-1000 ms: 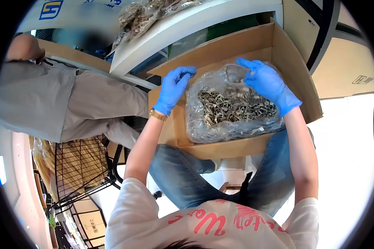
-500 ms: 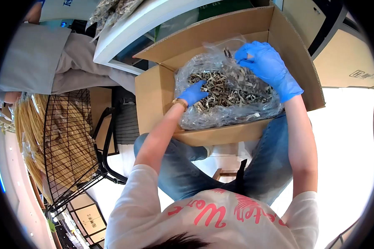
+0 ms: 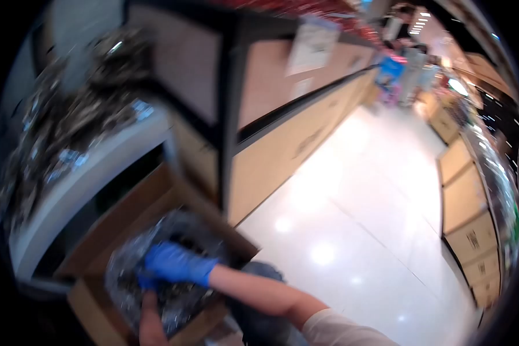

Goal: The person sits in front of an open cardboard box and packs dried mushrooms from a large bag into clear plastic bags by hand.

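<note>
My right hand [image 3: 176, 263], in a blue glove, reaches into a clear plastic bag [image 3: 120, 259] inside an open cardboard box [image 3: 242, 241] at the lower left. Its fingers point down over the contents and are smeared by motion. Just below it my left hand [image 3: 147, 281], also blue-gloved, is mostly covered by the right one, with only a bit of glove and the wrist showing. Dark dried strips [image 3: 176, 294] lie in the bag around both hands. Whether either hand holds some of them cannot be made out.
A counter with a curved white edge [image 3: 92, 157] stands left of the box, with shiny bags [image 3: 69, 124] on it. Beyond are tan-panelled cabinets [image 3: 305, 135]. A pale tiled floor [image 3: 352, 219] runs between them and a display row [image 3: 470, 199] at right.
The view has swung to the right and up, so the box now sits lower left. My right hand has come down from the bag's upper edge to beside my left hand.
</note>
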